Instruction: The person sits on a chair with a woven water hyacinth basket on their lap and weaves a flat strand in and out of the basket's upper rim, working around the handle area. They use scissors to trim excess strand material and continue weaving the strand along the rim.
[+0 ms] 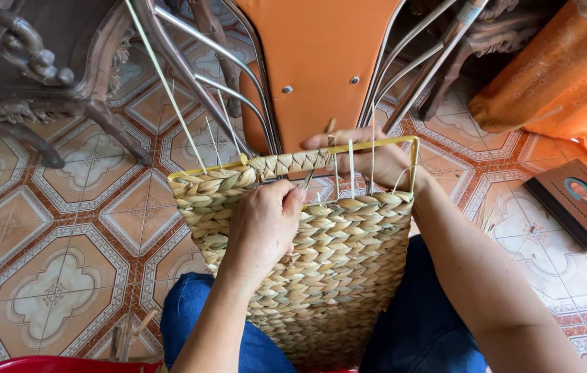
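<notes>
A woven straw panel point(335, 262) on a yellow wire frame point(414, 148) stands on my lap, its upper right part still bare uprights. My left hand point(262, 224) rests on the front of the weave and pinches a straw strand point(305, 181) near the top row. My right hand point(376, 159) reaches behind the frame's top edge, fingers spread across the thin upright strands point(351, 166). Several loose thin strands point(169, 90) stick up from the top left corner.
An orange chair point(321, 62) with metal legs stands just beyond the frame. Carved dark wooden furniture point(38, 76) is at the upper left, orange fabric point(563, 76) at the upper right. A dark flat box point(580, 204) lies on the patterned tile floor point(51, 228). A red rim point(51, 365) shows at the bottom left.
</notes>
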